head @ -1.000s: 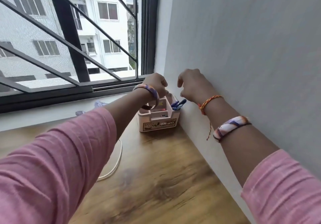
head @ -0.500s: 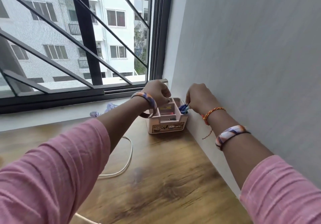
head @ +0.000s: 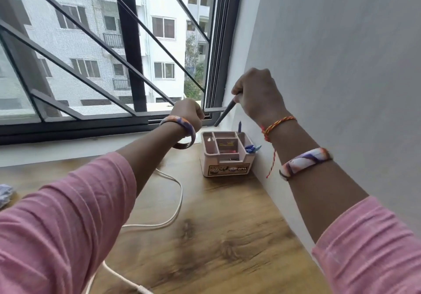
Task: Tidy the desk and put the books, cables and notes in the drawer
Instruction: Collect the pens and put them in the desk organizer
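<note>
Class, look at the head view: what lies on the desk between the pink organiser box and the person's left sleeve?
In the head view, a white cable loops across bare wood between the organiser box and left sleeve.

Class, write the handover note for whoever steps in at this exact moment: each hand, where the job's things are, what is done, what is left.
Right hand: grips a grey pen, raised above the pink organiser.
Left hand: fist curled beside it; contents not visible.
White cable: loose on the desk.
Done: nothing visibly stowed.
Left: cable to the drawer, which is out of view; no books or notes in view.
</note>
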Motion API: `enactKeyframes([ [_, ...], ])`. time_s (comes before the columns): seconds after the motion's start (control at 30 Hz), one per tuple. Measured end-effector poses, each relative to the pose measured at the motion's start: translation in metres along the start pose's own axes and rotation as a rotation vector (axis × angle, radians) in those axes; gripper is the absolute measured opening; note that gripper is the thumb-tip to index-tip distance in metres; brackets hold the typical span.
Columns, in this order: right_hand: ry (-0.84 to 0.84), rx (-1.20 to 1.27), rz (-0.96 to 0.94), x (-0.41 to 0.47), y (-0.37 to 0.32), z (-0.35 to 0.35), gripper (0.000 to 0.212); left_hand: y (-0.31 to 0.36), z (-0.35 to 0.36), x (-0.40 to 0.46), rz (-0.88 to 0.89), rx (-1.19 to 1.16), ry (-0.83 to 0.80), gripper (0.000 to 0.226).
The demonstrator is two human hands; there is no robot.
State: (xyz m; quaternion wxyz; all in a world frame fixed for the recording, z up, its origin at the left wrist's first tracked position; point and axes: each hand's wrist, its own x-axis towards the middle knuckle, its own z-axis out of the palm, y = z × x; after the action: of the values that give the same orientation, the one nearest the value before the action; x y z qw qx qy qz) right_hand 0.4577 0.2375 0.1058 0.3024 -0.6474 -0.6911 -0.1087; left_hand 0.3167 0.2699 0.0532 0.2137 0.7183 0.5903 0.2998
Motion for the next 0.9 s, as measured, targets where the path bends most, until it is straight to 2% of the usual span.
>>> enactKeyframes([
  [0.33,-0.254,0.020,0.002,0.009,-0.013,0.070,0.023,-0.023,-0.018,-0.009,-0.053,0.028,-0.027,0.028],
  [0.47,-0.223,0.134,-0.032,0.011,-0.024,0.080,0.033,-0.031,-0.026,-0.013,-0.064,0.048,-0.032,0.028],
  [0.67,-0.245,0.238,-0.063,-0.001,-0.044,0.073,0.023,-0.044,-0.042,-0.027,-0.059,0.089,-0.083,0.025],
  [0.9,-0.431,0.245,-0.158,-0.040,-0.097,0.069,0.019,-0.066,-0.068,-0.072,-0.022,0.158,-0.216,0.024],
])
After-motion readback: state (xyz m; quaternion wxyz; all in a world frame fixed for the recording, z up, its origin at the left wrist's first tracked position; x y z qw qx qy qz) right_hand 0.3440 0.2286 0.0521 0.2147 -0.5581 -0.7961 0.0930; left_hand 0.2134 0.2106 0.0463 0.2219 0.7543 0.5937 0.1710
